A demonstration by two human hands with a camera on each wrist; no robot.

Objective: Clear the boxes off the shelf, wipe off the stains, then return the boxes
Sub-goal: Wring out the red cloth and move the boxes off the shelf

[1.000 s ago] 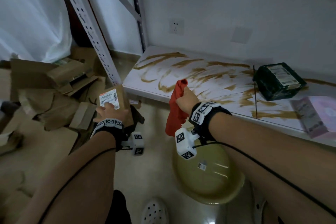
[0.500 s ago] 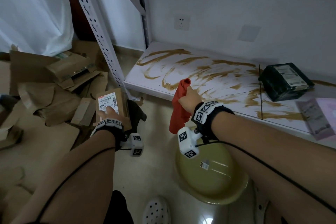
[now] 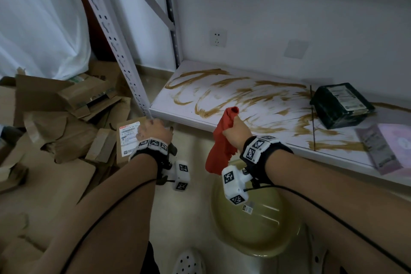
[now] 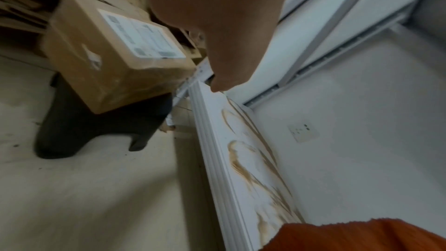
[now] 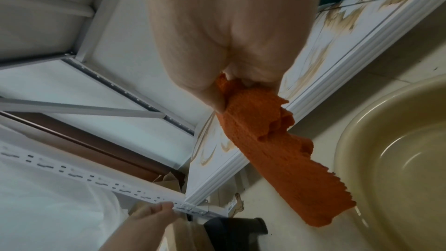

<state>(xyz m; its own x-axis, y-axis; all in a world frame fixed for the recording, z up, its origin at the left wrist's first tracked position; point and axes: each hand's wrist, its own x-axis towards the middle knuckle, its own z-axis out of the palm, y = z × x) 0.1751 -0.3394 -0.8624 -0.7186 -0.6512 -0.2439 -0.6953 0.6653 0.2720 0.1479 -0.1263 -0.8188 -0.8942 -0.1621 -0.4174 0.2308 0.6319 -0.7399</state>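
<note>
The white shelf board (image 3: 287, 115) is smeared with brown stains (image 3: 200, 73). A dark green box (image 3: 341, 104) and a pink box (image 3: 388, 148) lie on its right part. A brown cardboard box (image 3: 127, 139) with a white label sits on a black stool (image 4: 84, 127) on the floor, left of the shelf. My left hand (image 3: 153, 129) is off that box, its fingers touching the perforated upright post (image 3: 133, 87) at the shelf's front left corner. My right hand (image 3: 235, 131) grips a red-orange cloth (image 3: 219, 144) just in front of the shelf edge; the cloth hangs down.
A yellow-green basin (image 3: 255, 224) stands on the floor under my right wrist. Flattened and crumpled cardboard (image 3: 66, 118) is piled on the floor at the left. A wall socket (image 3: 218, 38) is above the shelf. A white shoe (image 3: 189, 262) shows at the bottom.
My left hand has let go of the cardboard box, now resting on the stool, and moved right to the post. The right hand with the cloth has barely shifted.
</note>
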